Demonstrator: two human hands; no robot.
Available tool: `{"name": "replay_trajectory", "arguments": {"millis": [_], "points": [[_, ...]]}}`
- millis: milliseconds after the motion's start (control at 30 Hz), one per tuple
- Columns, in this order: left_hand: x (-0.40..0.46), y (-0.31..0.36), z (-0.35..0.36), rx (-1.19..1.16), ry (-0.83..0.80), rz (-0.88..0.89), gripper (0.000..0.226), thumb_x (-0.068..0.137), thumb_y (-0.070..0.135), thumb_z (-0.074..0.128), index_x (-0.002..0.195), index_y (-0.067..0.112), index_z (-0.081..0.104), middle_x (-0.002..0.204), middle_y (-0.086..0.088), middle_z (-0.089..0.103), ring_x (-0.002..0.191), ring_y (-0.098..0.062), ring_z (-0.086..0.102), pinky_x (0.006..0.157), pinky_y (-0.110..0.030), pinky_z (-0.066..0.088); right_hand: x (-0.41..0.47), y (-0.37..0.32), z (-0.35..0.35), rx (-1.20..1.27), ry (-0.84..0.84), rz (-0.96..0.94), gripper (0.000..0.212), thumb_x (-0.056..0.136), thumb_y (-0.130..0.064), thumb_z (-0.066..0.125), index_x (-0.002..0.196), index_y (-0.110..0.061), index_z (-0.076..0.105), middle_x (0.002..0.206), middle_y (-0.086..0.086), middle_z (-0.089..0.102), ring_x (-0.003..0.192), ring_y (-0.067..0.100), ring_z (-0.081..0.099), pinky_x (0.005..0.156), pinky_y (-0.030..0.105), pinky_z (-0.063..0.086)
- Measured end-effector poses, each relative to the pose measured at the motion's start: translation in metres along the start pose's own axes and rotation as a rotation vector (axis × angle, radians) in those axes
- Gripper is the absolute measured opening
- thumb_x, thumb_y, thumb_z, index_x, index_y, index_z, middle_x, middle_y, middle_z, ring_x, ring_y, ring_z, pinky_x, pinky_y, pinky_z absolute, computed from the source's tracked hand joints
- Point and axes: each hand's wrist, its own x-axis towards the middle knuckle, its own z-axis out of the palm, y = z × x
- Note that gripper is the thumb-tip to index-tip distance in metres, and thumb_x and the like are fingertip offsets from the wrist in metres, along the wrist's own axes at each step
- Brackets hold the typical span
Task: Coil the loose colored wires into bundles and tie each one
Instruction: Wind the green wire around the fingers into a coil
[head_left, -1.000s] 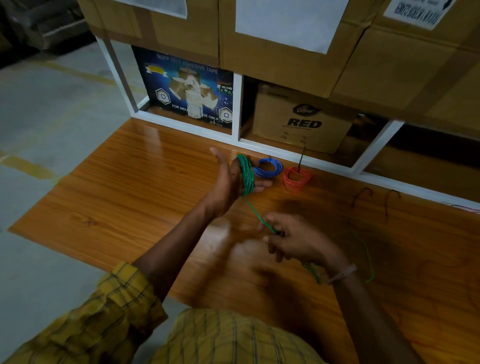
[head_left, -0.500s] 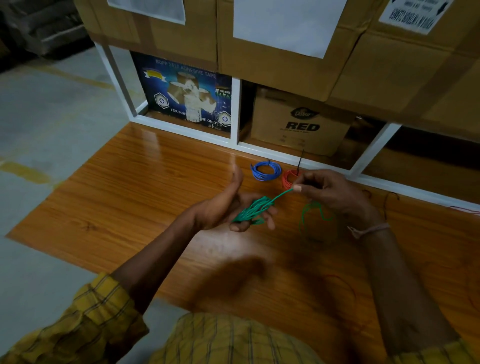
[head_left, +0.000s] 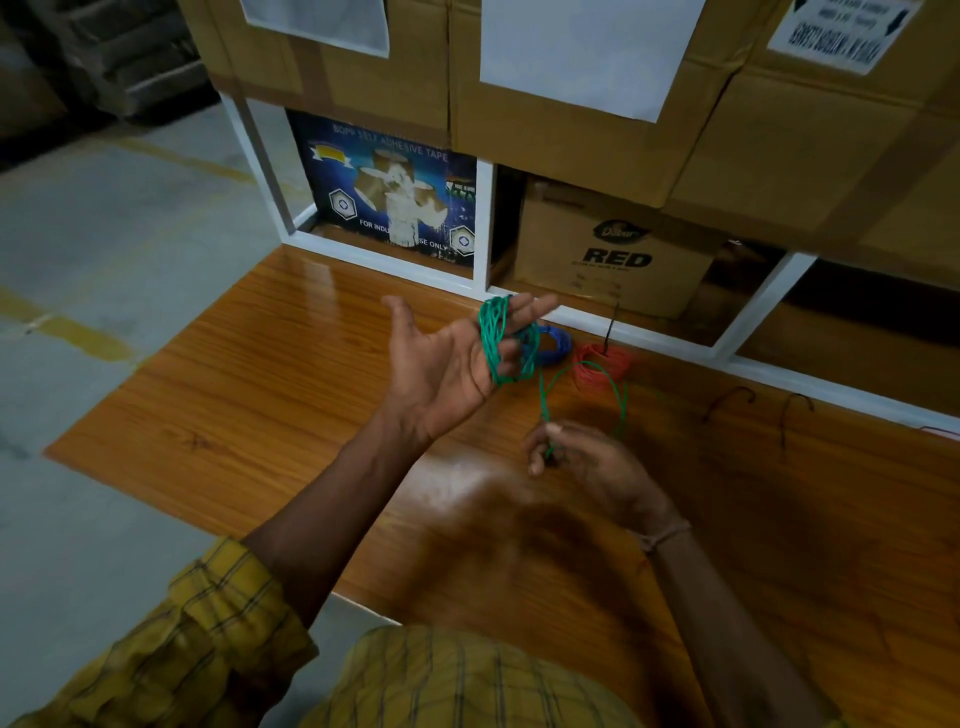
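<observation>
A: Shelf bays beyond the hands?
B: Tape carton (head_left: 387, 195) in one, "RED" box (head_left: 615, 249) in the next.
A: Hands?
B: Left hand (head_left: 447, 364) spread, green wire (head_left: 501, 343) looped round its fingers. Right hand (head_left: 587, 462) has dropped nearer, seemingly pinching the tail.
A: Behind?
B: Blue coil (head_left: 556, 345), red coil (head_left: 602, 366), on the wooden board (head_left: 260, 395).

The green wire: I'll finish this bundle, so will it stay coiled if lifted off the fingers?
Probably not. The green wire looks thin and floppy; its loops sit unevenly around the left hand. Its free length curves slackly to the right hand, so the untied coil would likely spring loose.
</observation>
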Motion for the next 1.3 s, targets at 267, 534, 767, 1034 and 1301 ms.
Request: {"name": "replay_trajectory", "arguments": {"millis": [267, 534, 767, 1034, 1301], "points": [[0.011, -0.015, -0.002, 0.303, 0.302, 0.165, 0.129, 0.077, 0.098, -0.001, 0.165, 0.008, 0.025, 0.165, -0.02, 0.04, 0.134, -0.049, 0.059, 0.098, -0.042, 0.06, -0.015, -0.013, 0.015, -0.408, -0.041, 0.018, 0.034, 0.106, -0.03, 0.046, 0.101, -0.009, 0.073, 0.064, -0.007, 0.045, 0.061, 0.007, 0.04, 0.06, 0.023, 0.034], [0.008, -0.042, -0.014, 1.288, 0.365, -0.11, 0.11, 0.065, 0.107, 0.008, 0.143, 0.036, 0.04, 0.108, -0.017, 0.072, 0.101, -0.024, 0.07, 0.101, -0.049, 0.054, -0.027, -0.065, 0.009, -0.628, 0.061, -0.148, 0.034, 0.101, -0.037, 0.05, 0.088, -0.018, 0.076, 0.067, -0.013, 0.058, 0.062, 0.001, 0.049, 0.062, 0.024, 0.038], [0.003, -0.043, -0.007, 1.442, 0.273, -0.264, 0.123, 0.066, 0.107, 0.001, 0.13, 0.015, 0.052, 0.089, -0.009, 0.047, 0.077, -0.023, 0.04, 0.071, -0.04, 0.039, -0.027, -0.09, -0.01, -0.642, 0.189, -0.264, 0.032, 0.105, -0.021, 0.057, 0.076, -0.014, 0.069, 0.059, -0.005, 0.041, 0.059, 0.012, 0.039, 0.059, 0.031, 0.032], [-0.006, -0.043, -0.008, 1.33, 0.144, -0.321, 0.124, 0.068, 0.106, 0.0, 0.129, 0.011, 0.052, 0.094, -0.007, 0.05, 0.068, -0.012, 0.036, 0.064, -0.032, 0.035, -0.006, -0.093, -0.015, -0.715, 0.222, -0.367, 0.029, 0.102, -0.021, 0.062, 0.074, -0.019, 0.069, 0.066, -0.004, 0.06, 0.064, 0.017, 0.054, 0.063, 0.035, 0.042], [-0.006, -0.036, -0.002, 0.844, -0.046, -0.329, 0.131, 0.069, 0.097, -0.011, 0.145, 0.007, 0.047, 0.106, -0.016, 0.048, 0.057, -0.015, 0.022, 0.054, -0.038, 0.016, 0.022, -0.068, -0.033, -0.469, 0.385, -0.352, 0.014, 0.097, -0.026, 0.071, 0.09, -0.014, 0.076, 0.088, 0.014, 0.073, 0.084, 0.032, 0.068, 0.081, 0.044, 0.054]]}}
